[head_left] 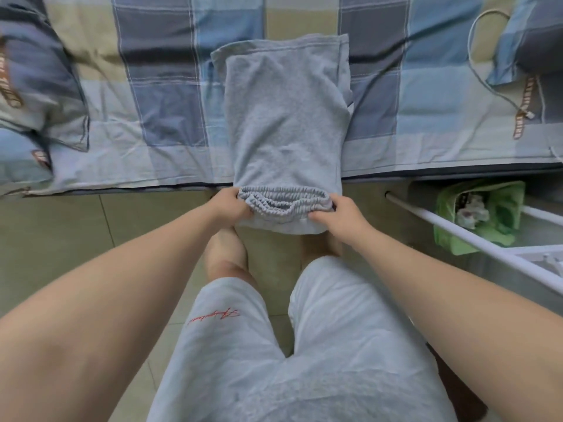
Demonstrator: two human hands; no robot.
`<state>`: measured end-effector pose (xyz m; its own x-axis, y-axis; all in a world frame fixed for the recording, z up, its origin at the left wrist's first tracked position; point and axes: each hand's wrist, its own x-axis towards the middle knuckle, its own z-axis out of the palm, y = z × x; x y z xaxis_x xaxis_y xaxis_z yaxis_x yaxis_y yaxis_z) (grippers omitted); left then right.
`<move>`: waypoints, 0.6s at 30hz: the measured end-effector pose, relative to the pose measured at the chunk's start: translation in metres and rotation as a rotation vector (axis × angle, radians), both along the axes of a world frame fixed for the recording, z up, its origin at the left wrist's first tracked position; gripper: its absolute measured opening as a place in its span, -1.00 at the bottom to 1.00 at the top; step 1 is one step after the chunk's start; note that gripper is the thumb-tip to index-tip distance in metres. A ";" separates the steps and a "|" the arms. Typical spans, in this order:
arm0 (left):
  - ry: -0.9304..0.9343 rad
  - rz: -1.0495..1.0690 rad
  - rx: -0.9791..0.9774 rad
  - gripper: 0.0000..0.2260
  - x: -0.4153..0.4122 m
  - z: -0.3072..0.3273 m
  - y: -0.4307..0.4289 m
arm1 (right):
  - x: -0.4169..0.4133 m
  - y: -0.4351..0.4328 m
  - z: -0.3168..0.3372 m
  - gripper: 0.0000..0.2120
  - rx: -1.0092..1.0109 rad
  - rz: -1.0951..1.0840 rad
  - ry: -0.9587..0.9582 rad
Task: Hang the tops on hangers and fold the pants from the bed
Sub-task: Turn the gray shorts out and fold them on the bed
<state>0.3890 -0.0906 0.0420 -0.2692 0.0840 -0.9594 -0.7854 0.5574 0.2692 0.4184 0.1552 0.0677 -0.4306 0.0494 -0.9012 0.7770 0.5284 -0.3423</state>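
Note:
Grey pants lie lengthwise on the checked bed, folded into a narrow strip, with the leg ends at the far side. Their elastic waistband hangs over the bed's near edge. My left hand grips the waistband's left end, fingers curled under the fabric. My right hand grips its right end the same way. No tops or hangers are in view.
A checked pillow lies at the left, another at the right with a grey cable beside it. A bin lined with a green bag and a white rack rail stand on the tiled floor at right.

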 end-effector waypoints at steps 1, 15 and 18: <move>0.009 0.015 -0.002 -0.69 -0.012 0.000 -0.001 | -0.011 0.000 0.000 -0.78 -0.011 -0.036 0.025; 0.332 0.310 -0.053 -0.81 -0.167 -0.029 0.024 | -0.205 0.010 -0.041 -0.69 0.131 -0.017 0.325; 0.414 0.320 -0.097 -0.82 -0.197 -0.048 0.028 | -0.239 0.008 -0.063 -0.78 0.141 -0.034 0.388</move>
